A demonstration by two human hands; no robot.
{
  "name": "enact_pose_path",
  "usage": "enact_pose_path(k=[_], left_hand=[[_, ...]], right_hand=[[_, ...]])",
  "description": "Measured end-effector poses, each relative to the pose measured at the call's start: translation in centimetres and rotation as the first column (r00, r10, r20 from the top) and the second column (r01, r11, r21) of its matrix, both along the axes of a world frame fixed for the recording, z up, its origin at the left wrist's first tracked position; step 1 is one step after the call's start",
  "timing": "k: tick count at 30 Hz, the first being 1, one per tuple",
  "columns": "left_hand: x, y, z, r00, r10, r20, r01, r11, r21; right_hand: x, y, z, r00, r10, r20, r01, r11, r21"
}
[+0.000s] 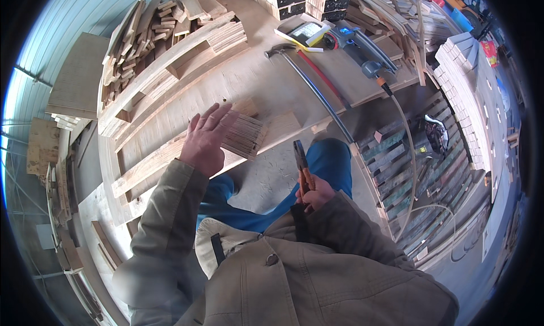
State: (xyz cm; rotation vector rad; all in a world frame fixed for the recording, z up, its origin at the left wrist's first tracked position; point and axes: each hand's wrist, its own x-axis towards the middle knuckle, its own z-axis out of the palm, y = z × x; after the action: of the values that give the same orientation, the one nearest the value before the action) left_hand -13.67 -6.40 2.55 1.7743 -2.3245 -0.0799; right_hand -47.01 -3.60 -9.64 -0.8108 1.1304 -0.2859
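Note:
My left hand (207,140) is flat with its fingers stretched out, over the end of a narrow wooden piece with blocks (247,134) at the bench's near edge. Whether it presses on the wood or hovers just above, I cannot tell. A small dark spot (224,100) shows on the board past its fingertips. In my right hand (318,194), close to my body, is a pair of pliers (303,166) with orange handles, its dark jaws pointing away from me. My fingers wrap round the handles.
A claw hammer (309,79) lies across the bench beside a red bar (324,77). Behind it are an open box (306,31) and a nail gun (362,51) with an air hose (412,139). A wooden frame (181,65) and piled offcuts (147,34) stand far left; a slatted pallet (396,156) lies right.

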Motion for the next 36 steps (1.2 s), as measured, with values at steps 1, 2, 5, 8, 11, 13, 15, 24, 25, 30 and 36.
enact_pose_path(k=[1,2,5,8,11,13,15,24,25,30,36], left_hand=[[-0.1,0.4,-0.3,0.996,0.031,-0.082,-0.034,0.999,-0.034],[-0.4,0.8,-0.7,0.974,0.090,-0.206,-0.106,0.992,-0.068],[-1.7,2.0,-2.0,0.867,0.219,-0.448,-0.298,0.948,-0.115],[-3.1,3.0,-3.2,0.865,0.300,-0.402,-0.368,0.924,-0.102],[-3.4,2.7,-3.7,0.878,0.334,-0.342,-0.375,0.925,-0.060],[-3.5,2.6,-3.9,0.881,0.343,-0.326,-0.376,0.926,-0.041],[-3.5,2.3,-3.9,0.887,0.334,-0.319,-0.366,0.929,-0.046],[-3.4,1.7,-3.8,0.897,0.296,-0.328,-0.314,0.949,-0.001],[-3.1,1.8,-3.6,0.897,0.289,-0.335,-0.300,0.954,0.019],[-1.7,1.7,-2.4,0.943,0.107,-0.315,-0.139,0.987,-0.080],[-1.7,2.1,-1.7,0.954,0.110,-0.278,-0.163,0.972,-0.172]], right_hand=[[0.0,0.0,0.0,1.000,-0.002,0.019,0.002,1.000,-0.004],[0.0,-0.1,0.0,1.000,-0.009,0.024,0.009,1.000,0.000],[0.2,-0.2,0.2,0.999,-0.027,0.030,0.026,0.999,0.029],[0.2,-0.4,0.4,0.999,-0.025,0.037,0.024,0.999,0.038],[0.0,-0.5,0.3,0.999,-0.014,0.051,0.012,0.999,0.035],[-0.2,-0.5,0.2,0.997,-0.026,0.071,0.023,0.999,0.040],[-0.3,-0.5,0.1,0.994,-0.055,0.090,0.050,0.997,0.061],[-0.9,-0.8,0.1,0.995,-0.068,0.074,0.062,0.995,0.081],[-0.9,-0.8,0.1,0.995,-0.063,0.076,0.058,0.996,0.062],[-0.8,-1.0,0.0,0.995,-0.064,0.071,0.057,0.994,0.092],[-0.7,-1.3,-0.1,0.999,-0.028,0.041,0.024,0.994,0.106]])
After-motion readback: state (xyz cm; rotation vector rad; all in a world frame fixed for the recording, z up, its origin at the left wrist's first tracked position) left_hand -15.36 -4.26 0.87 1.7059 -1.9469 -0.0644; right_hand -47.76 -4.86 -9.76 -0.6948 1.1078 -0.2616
